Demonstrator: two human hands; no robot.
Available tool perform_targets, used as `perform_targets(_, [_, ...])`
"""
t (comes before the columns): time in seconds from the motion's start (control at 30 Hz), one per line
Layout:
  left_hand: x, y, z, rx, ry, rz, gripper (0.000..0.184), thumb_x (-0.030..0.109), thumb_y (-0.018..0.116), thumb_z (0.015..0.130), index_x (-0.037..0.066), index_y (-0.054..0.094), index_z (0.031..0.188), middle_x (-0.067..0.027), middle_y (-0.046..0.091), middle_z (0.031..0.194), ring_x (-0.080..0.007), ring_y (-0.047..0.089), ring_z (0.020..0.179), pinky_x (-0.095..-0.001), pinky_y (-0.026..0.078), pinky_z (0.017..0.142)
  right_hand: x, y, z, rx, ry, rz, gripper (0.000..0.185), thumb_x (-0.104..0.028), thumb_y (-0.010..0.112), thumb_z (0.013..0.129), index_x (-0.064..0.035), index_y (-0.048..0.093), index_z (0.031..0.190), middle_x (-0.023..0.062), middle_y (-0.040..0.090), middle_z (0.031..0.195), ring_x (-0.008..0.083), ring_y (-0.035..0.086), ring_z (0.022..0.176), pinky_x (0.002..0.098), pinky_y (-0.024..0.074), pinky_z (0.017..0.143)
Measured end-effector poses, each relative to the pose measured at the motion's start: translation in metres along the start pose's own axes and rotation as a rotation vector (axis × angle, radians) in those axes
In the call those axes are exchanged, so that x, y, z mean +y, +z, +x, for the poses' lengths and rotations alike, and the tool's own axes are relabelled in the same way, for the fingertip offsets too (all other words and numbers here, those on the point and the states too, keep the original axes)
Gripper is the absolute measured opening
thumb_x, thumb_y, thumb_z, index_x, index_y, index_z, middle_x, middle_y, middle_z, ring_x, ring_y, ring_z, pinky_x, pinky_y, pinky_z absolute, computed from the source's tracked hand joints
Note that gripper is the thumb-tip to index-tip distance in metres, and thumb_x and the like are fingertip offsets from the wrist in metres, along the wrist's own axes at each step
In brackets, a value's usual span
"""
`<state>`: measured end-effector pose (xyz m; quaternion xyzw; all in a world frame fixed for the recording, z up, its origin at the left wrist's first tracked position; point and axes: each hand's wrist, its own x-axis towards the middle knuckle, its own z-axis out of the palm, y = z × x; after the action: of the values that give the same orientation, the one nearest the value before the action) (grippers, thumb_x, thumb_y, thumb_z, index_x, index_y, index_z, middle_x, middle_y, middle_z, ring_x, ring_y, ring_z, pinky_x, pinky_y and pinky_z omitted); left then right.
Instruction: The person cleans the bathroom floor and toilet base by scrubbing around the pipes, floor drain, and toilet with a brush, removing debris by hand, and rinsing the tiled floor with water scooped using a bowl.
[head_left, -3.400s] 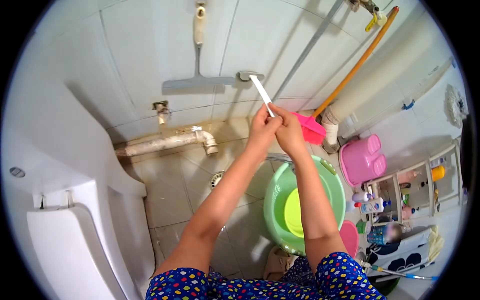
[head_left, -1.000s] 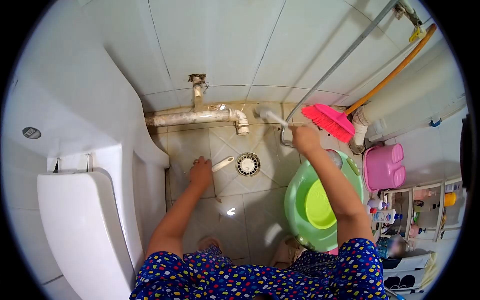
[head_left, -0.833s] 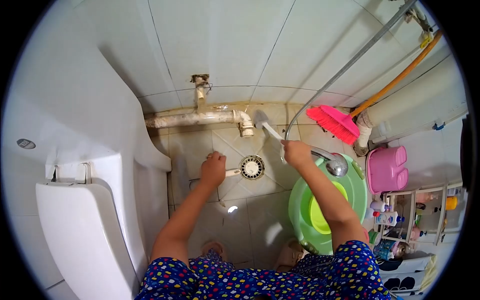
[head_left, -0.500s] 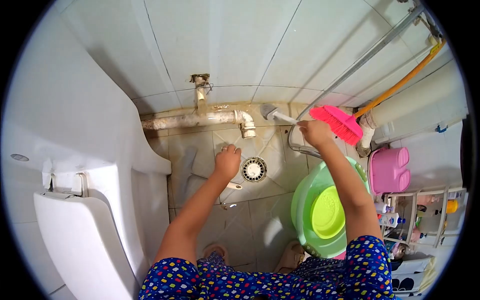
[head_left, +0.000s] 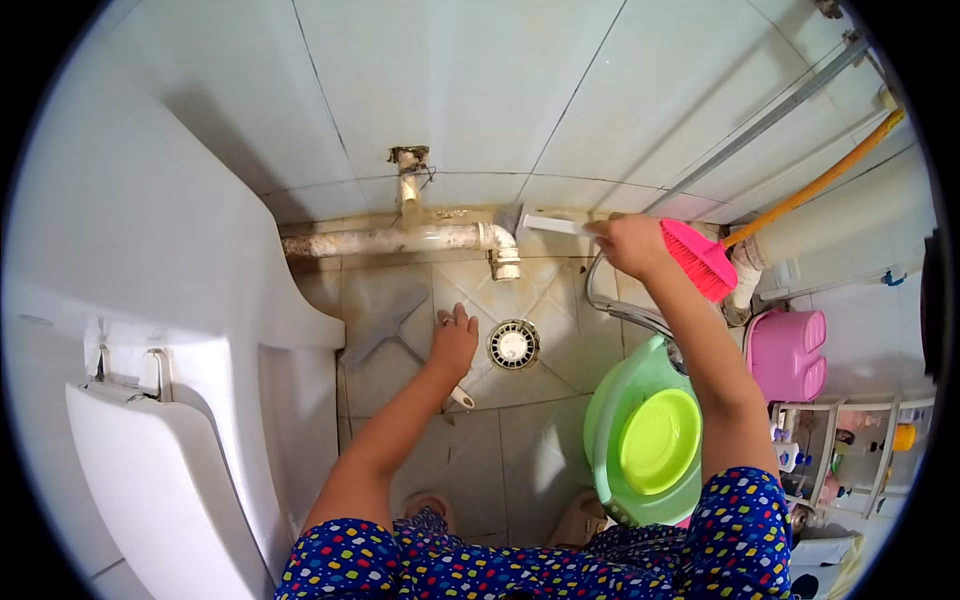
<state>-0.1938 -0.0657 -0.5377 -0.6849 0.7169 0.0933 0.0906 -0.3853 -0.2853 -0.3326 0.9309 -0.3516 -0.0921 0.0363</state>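
Our right hand (head_left: 632, 245) is gripping the brush (head_left: 560, 225); our left hand (head_left: 456, 340), loosely spread, is perhaps touching the squeegee (head_left: 383, 328) beneath; careless drifting could be skewing it.

White handle (head_left: 560, 226) in right hand (head_left: 634, 246)
Beside the grip, pink bristles (head_left: 698, 262); below, lime basin (head_left: 660, 442), green tub (head_left: 648, 366), multicolour-spotted blue sleeve (head_left: 745, 520).
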Motion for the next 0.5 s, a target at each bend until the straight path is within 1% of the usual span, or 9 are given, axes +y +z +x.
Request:
perform_targets(0.03, [-0.001, -0.003, -0.005, -0.001, 0.010, -0.036, 0.089, 0.031, 0.081, 0.053, 0.005, 0.040, 0.129, -0.0259, 0.032, 0.134, -0.0443, 0.040, 0.116, -0.0412, 0.047, 0.083, -0.001, -0.002, -0.009, -0.005, -0.008, 0.000, 0.034, -0.014, 0.052, 0.076, -0.0212, 0.061, 0.108, 0.0097, 0.064, 0.087, 0.0289, 0.062, 0.077, 0.0409, 0.0488, 0.065])
perform_targets(0.1, [-0.004, -0.006, -0.009, -0.006, 0.012, -0.080, 0.090, 0.030, 0.081, 0.054, 0.006, 0.039, 0.130, -0.0258, 0.030, 0.135, -0.0447, 0.039, 0.117, -0.0409, 0.047, 0.083, -0.008, -0.014, -0.027, 0.081, 0.176, 0.061, 0.046, -0.010, 0.051, 0.075, -0.0172, 0.052, 0.121, 0.0125, 0.063, 0.093, 0.0293, 0.062, 0.079, 0.0413, 0.0485, 0.067])
perform_targets(0.13, [-0.005, -0.007, -0.008, -0.021, 0.009, -0.099, 0.090, 0.030, 0.080, 0.055, 0.007, 0.038, 0.130, -0.0253, 0.029, 0.136, -0.0445, 0.039, 0.117, -0.0404, 0.048, 0.083, -0.012, -0.014, -0.030, -0.042, 0.271, 0.075, 0.054, -0.006, 0.049, 0.075, -0.0146, 0.043, 0.128, 0.0159, 0.061, 0.101, 0.0301, 0.061, 0.085, 0.0411, 0.0480, 0.071])
perform_targets(0.27, [-0.005, -0.020, -0.004, -0.114, 0.028, -0.089, 0.090, 0.030, 0.080, 0.055, 0.009, 0.037, 0.131, -0.0247, 0.028, 0.137, -0.0442, 0.039, 0.117, -0.0396, 0.048, 0.083, -0.015, 0.049, -0.026, -0.142, 0.284, 0.143, 0.052, -0.007, 0.048, 0.078, -0.0167, 0.042, 0.129, 0.0167, 0.061, 0.102, 0.0315, 0.059, 0.089, 0.0405, 0.0477, 0.074])
perform_targets(0.33, [-0.006, -0.017, -0.005, -0.079, 0.035, -0.092, 0.090, 0.030, 0.080, 0.055, 0.008, 0.036, 0.131, -0.0249, 0.028, 0.136, -0.0445, 0.038, 0.117, -0.0395, 0.048, 0.083, -0.031, 0.059, -0.024, -0.202, 0.284, 0.547, 0.046, -0.012, 0.049, 0.083, -0.0190, 0.046, 0.128, 0.0160, 0.062, 0.101, 0.0322, 0.059, 0.091, 0.0402, 0.0472, 0.076])
perform_targets(0.37, [-0.007, -0.013, -0.008, -0.053, 0.046, -0.100, 0.091, 0.030, 0.080, 0.055, 0.008, 0.036, 0.131, -0.0252, 0.028, 0.136, -0.0449, 0.038, 0.117, -0.0393, 0.048, 0.083, -0.032, 0.072, -0.022, -0.206, 0.284, 0.551, 0.046, -0.012, 0.049, 0.083, -0.0190, 0.046, 0.128, 0.0160, 0.062, 0.101, 0.0322, 0.059, 0.091, 0.0402, 0.0472, 0.076])
perform_targets(0.43, [-0.007, -0.012, -0.010, -0.041, 0.042, -0.139, 0.091, 0.029, 0.081, 0.055, 0.008, 0.036, 0.131, -0.0253, 0.028, 0.136, -0.0453, 0.038, 0.117, -0.0393, 0.048, 0.084, -0.030, 0.096, -0.022, -0.123, 0.449, 0.836, 0.036, -0.018, 0.052, 0.085, -0.0199, 0.054, 0.121, 0.0148, 0.064, 0.095, 0.0262, 0.061, 0.082, 0.0349, 0.0471, 0.073])
perform_targets(0.47, [-0.008, -0.012, -0.010, -0.020, 0.036, -0.174, 0.091, 0.028, 0.081, 0.055, 0.007, 0.036, 0.131, -0.0255, 0.029, 0.135, -0.0456, 0.038, 0.117, -0.0393, 0.048, 0.084, -0.026, 0.096, -0.027, -0.124, 0.450, 0.835, 0.036, -0.018, 0.052, 0.085, -0.0199, 0.054, 0.121, 0.0148, 0.064, 0.095, 0.0262, 0.061, 0.082, 0.0349, 0.0471, 0.073])
perform_targets(0.5, [-0.009, -0.010, -0.009, -0.019, 0.033, -0.174, 0.091, 0.028, 0.081, 0.055, 0.007, 0.036, 0.131, -0.0255, 0.029, 0.135, -0.0456, 0.038, 0.117, -0.0393, 0.048, 0.084, -0.021, 0.096, -0.032, -0.066, 0.492, 0.884, 0.033, -0.018, 0.053, 0.085, -0.0188, 0.056, 0.118, 0.0142, 0.064, 0.092, 0.0227, 0.060, 0.077, 0.0324, 0.0463, 0.071])
